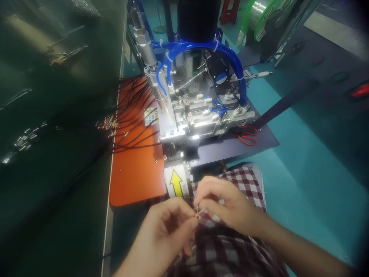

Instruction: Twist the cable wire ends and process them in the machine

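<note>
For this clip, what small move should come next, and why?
Probably the right hand should straighten the thin strands while the left hand steadies them: the left hand pinches them, their ends splay, and the right hand is close, though blur hides whether it grips them.

Hard white light glares off the metal machine (198,120) before me while the left edge sinks into dim, streaky blur. My left hand (168,227) and right hand (227,204) show softly; the thin wire (199,212) between them blurs. Shadow crosses the teal floor (278,184); corners darken.
</note>
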Motion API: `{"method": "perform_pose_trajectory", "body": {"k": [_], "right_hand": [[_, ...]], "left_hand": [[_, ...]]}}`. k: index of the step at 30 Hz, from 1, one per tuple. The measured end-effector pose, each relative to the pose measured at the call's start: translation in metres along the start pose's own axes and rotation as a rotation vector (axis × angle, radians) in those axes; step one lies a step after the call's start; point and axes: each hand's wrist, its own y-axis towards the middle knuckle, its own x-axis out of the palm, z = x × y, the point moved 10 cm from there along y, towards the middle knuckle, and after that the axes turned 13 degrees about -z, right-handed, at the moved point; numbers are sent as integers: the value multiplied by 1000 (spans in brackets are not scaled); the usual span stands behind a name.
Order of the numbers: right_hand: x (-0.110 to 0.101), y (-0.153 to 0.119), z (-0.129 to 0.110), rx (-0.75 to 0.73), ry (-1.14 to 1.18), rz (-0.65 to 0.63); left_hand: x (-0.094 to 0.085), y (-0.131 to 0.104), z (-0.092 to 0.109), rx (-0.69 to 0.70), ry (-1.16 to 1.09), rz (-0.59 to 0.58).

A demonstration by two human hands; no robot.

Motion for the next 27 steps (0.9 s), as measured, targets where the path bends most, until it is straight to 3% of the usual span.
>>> {"method": "perform_pose_trajectory", "body": {"k": [3, 6, 12, 27], "right_hand": [[-9, -12, 9, 85, -22, 161], [-9, -20, 2, 35, -111, 216], [-3, -27, -18, -132, -282, 256], [11, -37, -26, -268, -611, 248]], "left_hand": [[-5, -1, 1, 33, -21, 64], [-8, -1, 1, 44, -30, 80], [-12, 0, -1, 26, -23, 104], [-18, 1, 1, 53, -9, 152]]}}
